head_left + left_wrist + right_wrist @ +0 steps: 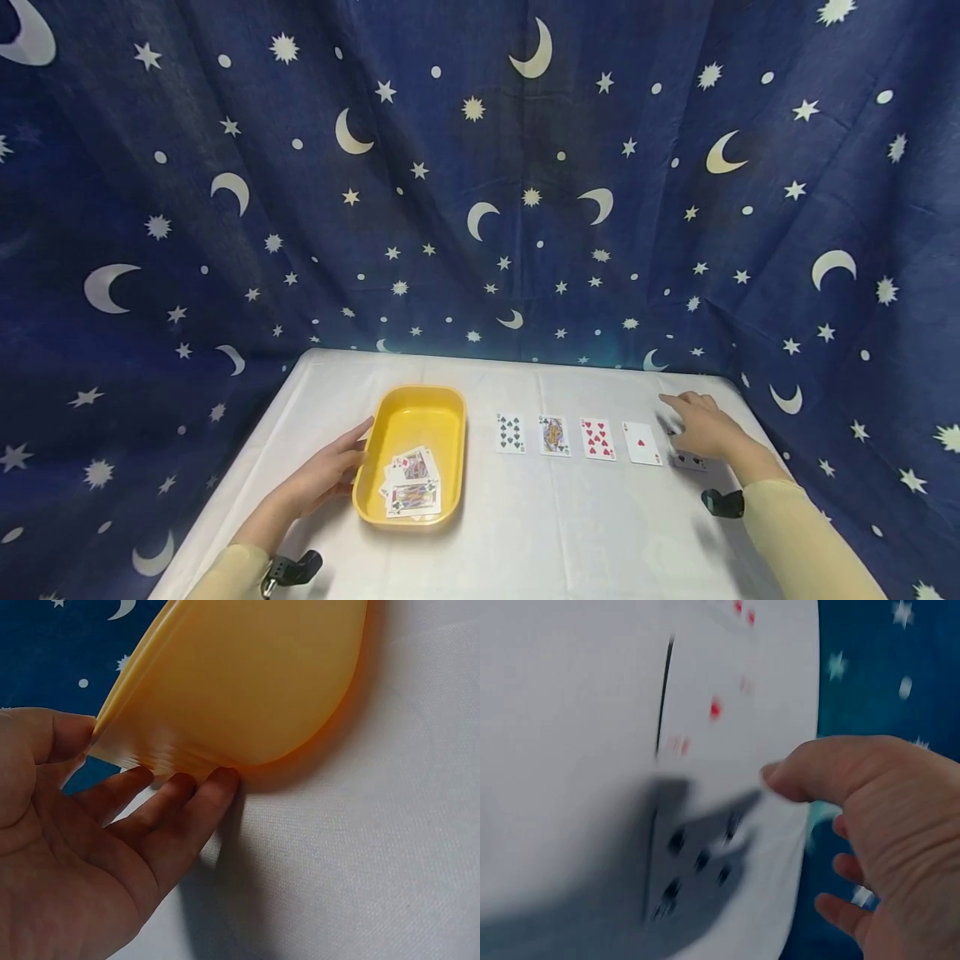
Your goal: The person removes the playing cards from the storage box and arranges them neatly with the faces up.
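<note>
On the left, my left hand rests against the side of a yellow plastic tray. Its thumb is at the rim and its fingertips touch the outer wall in the left wrist view. Loose playing cards lie inside the tray, face cards on top. My right hand hovers over the right end of a row of face-up cards, holding nothing. Below it lies a black-pip card, shaded by the hand and partly covered in the head view. Beside that is a red ace.
Further left in the row lie a red number card, a face card and a spade number card. A white cloth covers the table. A dark blue curtain with moons and stars hangs behind it.
</note>
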Motion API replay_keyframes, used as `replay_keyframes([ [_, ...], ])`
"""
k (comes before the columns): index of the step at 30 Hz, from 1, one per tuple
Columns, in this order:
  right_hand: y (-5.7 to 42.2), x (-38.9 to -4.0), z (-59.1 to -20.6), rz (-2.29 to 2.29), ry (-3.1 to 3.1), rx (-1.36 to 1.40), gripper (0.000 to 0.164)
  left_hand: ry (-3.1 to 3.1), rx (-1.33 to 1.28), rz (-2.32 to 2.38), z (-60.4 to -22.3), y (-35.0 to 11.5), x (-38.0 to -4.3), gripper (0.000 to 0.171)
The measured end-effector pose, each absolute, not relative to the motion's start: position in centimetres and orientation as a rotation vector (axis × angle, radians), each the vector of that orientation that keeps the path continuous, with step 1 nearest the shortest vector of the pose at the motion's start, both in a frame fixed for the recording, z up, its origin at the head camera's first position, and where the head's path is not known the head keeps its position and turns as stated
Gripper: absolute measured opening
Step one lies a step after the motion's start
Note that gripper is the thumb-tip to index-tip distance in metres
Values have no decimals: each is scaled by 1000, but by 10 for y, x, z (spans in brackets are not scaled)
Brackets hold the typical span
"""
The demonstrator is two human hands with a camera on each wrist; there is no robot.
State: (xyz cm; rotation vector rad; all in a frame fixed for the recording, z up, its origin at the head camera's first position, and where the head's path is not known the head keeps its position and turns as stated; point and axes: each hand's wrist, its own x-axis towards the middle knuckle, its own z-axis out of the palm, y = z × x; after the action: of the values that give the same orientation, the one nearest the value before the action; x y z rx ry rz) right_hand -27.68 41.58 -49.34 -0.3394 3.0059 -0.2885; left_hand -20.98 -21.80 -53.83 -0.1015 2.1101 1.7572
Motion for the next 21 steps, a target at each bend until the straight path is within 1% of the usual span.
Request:
replay_keyframes([
  [4, 384, -280, -486, -269, 3086, -512, 74, 2110, -101, 1764, -538, -219, -209, 66],
  [11, 312, -280, -479, -282, 3109, -781, 73, 2099, -121, 1785, -541, -218, -210, 64],
  [21, 213, -271, -476, -301, 2929, -1050, 72, 2077, -78, 1804, -540, -218, -209, 65],
])
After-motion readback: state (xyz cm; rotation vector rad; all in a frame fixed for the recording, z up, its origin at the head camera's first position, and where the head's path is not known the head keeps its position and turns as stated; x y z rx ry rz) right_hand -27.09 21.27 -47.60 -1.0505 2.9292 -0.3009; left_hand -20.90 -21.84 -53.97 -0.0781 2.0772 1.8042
